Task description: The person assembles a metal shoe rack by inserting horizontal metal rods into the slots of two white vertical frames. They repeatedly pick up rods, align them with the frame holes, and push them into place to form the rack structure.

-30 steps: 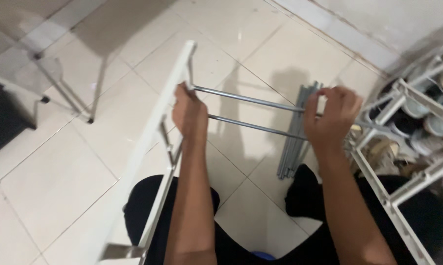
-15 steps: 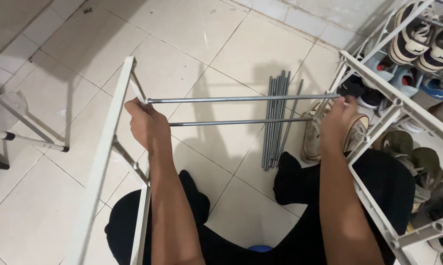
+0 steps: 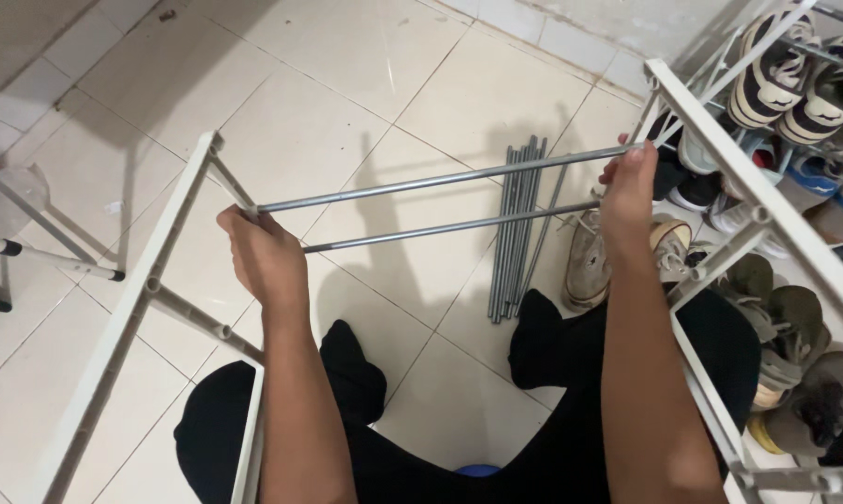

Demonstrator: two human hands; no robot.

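Two grey metal rods are seen stretched across the view above a tiled floor, one above the other. The left hand is closed in a fist around the left end of the lower rod, just beside the white side frame into which the upper rod runs; its fingers are curled fully shut, with no gap shown. The right hand is held at the right ends of both rods, against the white shoe rack frame; its fingers are wrapped away from the camera, so how tightly they are closed cannot be told, though the thumb is seen touching the upper rod's end. A bundle of spare rods is laid on the floor between the hands, beneath the two rods. Shoes are stacked in the rack at the right, and a worn pale sneaker is set on the floor near the right wrist.
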